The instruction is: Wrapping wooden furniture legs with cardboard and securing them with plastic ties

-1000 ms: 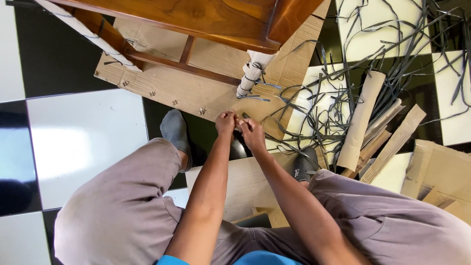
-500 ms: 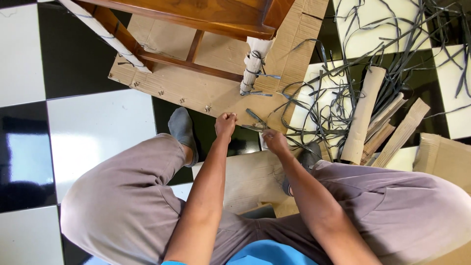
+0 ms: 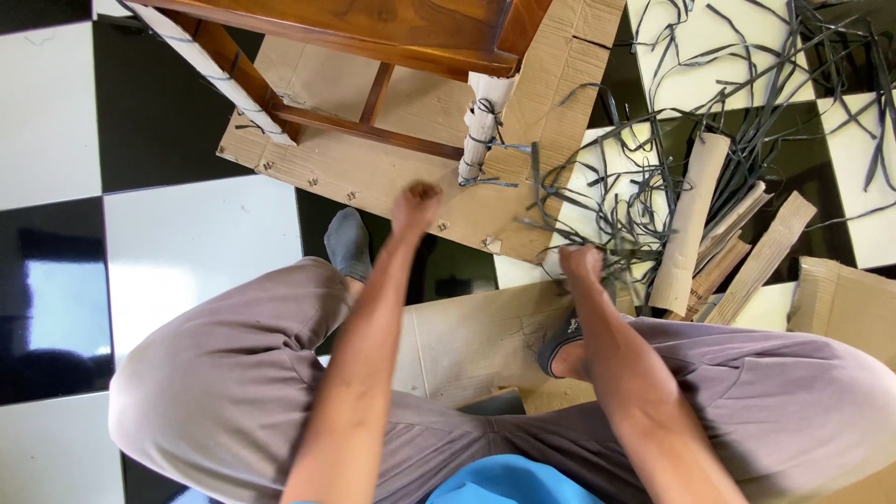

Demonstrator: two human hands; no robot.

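Observation:
My left hand is a closed fist over the brown cardboard sheet, just left of the table leg wrapped in pale paper and tied with dark straps. Motion blur hides whether it holds anything. My right hand is closed on a thin dark plastic strap that rises from it toward the cardboard's corner. This hand sits at the edge of a tangle of cut dark straps. The leg belongs to a brown wooden table at the top of the view.
A rolled cardboard tube and corrugated cardboard strips lie to the right among the straps. More cardboard lies under my legs. My grey-socked feet rest on glossy black and white floor tiles.
My hands were together on a strap below the wrapped leg. They have parted: the left went up toward the leg, the right pulled away rightward to the strap pile.

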